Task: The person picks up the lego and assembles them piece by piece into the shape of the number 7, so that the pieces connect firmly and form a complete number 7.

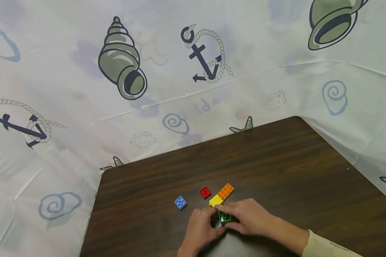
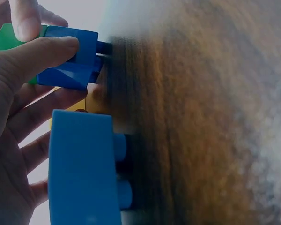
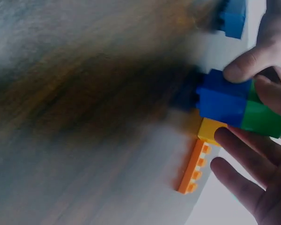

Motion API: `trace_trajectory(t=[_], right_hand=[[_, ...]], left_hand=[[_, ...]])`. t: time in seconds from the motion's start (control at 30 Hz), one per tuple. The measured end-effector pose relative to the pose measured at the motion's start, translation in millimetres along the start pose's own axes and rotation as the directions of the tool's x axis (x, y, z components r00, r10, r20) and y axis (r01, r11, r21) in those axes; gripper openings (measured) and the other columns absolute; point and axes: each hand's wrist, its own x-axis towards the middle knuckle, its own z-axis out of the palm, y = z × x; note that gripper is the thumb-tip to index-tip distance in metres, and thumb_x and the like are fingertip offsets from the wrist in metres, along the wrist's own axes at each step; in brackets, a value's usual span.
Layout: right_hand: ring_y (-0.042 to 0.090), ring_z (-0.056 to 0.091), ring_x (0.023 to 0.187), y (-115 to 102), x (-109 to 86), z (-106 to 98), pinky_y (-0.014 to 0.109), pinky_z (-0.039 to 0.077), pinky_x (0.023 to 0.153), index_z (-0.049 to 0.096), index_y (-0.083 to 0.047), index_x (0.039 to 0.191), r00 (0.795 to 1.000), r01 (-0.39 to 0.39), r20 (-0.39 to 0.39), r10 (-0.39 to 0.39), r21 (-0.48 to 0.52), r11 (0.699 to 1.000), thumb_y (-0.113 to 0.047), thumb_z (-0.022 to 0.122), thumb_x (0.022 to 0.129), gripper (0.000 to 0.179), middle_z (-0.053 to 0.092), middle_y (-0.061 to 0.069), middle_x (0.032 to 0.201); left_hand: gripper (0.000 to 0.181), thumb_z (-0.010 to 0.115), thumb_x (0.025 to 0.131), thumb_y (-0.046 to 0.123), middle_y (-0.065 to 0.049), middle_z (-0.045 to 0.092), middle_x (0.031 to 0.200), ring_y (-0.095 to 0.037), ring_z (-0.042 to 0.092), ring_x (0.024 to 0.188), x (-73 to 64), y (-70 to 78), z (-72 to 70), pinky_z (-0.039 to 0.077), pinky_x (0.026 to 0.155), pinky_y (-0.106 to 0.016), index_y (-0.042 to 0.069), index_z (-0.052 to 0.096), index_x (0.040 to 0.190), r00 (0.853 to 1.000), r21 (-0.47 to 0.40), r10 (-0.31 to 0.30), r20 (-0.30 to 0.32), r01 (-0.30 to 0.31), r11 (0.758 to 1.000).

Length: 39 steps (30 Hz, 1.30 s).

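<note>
My two hands meet over the table around a stack of a green brick (image 1: pixel 224 217) and a dark blue brick (image 3: pixel 222 98). The green one lies on top, and the blue one's studs point down at the table. My left hand (image 1: pixel 199 228) pinches the stack, its thumb pressed against the blue brick (image 2: pixel 86 49). My right hand (image 1: pixel 252 216) grips the green part between thumb and fingers. Just beyond the fingertips lies a yellow brick (image 1: pixel 215 200), with an orange brick (image 1: pixel 226 192) at its far end.
A red brick (image 1: pixel 205 192) and a light blue brick (image 1: pixel 180 202) lie left of the yellow one. Close to the left wrist camera stands a blue brick (image 2: pixel 82 168), studs downward. Behind the brown table (image 1: pixel 260 153) hangs a patterned white sheet (image 1: pixel 167 89).
</note>
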Motion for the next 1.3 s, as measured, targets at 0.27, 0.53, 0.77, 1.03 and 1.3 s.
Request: trace_trajectory(t=[0.27, 0.53, 0.77, 1.03, 1.3], right_hand=[[0.000, 0.060, 0.082, 4, 3.8, -6, 0.022, 0.051, 0.068, 0.068, -0.018, 0.119, 1.000, 0.007, -0.006, -0.006, 0.073, 0.997, -0.036, 0.073, 0.088, 0.036, 0.067, -0.009, 0.111], [-0.003, 0.050, 0.067, -1, 7.6, -4, 0.019, 0.044, 0.056, 0.069, -0.016, 0.113, 1.000, 0.000, 0.002, 0.000, 0.013, 1.000, -0.035, 0.070, 0.089, 0.031, 0.065, -0.010, 0.097], [-0.002, 0.055, 0.071, -2, 5.5, -2, 0.022, 0.048, 0.060, 0.069, -0.014, 0.115, 1.000, -0.031, -0.004, 0.031, -0.001, 1.000, -0.034, 0.071, 0.089, 0.033, 0.069, -0.006, 0.104], [0.001, 0.057, 0.076, 3, 7.3, -6, 0.026, 0.050, 0.066, 0.069, -0.018, 0.119, 0.989, -0.123, 0.092, 0.114, 0.102, 0.987, -0.044, 0.074, 0.086, 0.042, 0.068, -0.009, 0.109], [0.001, 0.058, 0.079, 2, 8.6, -20, 0.024, 0.050, 0.069, 0.062, -0.022, 0.133, 0.996, 0.013, 0.092, -0.019, 0.062, 0.998, -0.047, 0.069, 0.089, 0.051, 0.066, -0.007, 0.121]], left_hand=[[0.044, 0.084, 0.073, 0.043, 0.019, 0.069, 0.101, 0.004, 0.055, 0.080, 1.6, 0.8, -1.0, 0.042, 0.073, -0.029, 0.027, 0.072, 0.113, 0.999, 0.015, -0.009, 0.041, 0.009, 1.000], [0.044, 0.086, 0.071, 0.041, 0.017, 0.069, 0.100, 0.003, 0.057, 0.080, -0.2, 2.6, -4.7, 0.038, 0.070, -0.026, 0.023, 0.073, 0.109, 0.999, 0.023, -0.013, 0.040, 0.013, 1.000], [0.042, 0.086, 0.072, 0.041, 0.018, 0.069, 0.098, 0.002, 0.059, 0.081, 1.5, 3.0, -3.8, 0.038, 0.070, -0.026, 0.024, 0.073, 0.108, 0.999, 0.047, 0.012, 0.042, -0.014, 0.999], [0.035, 0.084, 0.076, 0.036, 0.017, 0.068, 0.097, 0.002, 0.059, 0.083, 3.1, -0.7, -5.1, 0.040, 0.074, -0.031, 0.024, 0.072, 0.107, 0.996, 0.060, 0.026, 0.090, -0.032, 0.998], [0.038, 0.083, 0.077, 0.036, 0.017, 0.068, 0.096, 0.003, 0.056, 0.081, 1.6, -0.3, -6.3, 0.039, 0.076, -0.032, 0.024, 0.071, 0.111, 0.992, 0.052, 0.012, 0.124, -0.018, 0.998]])
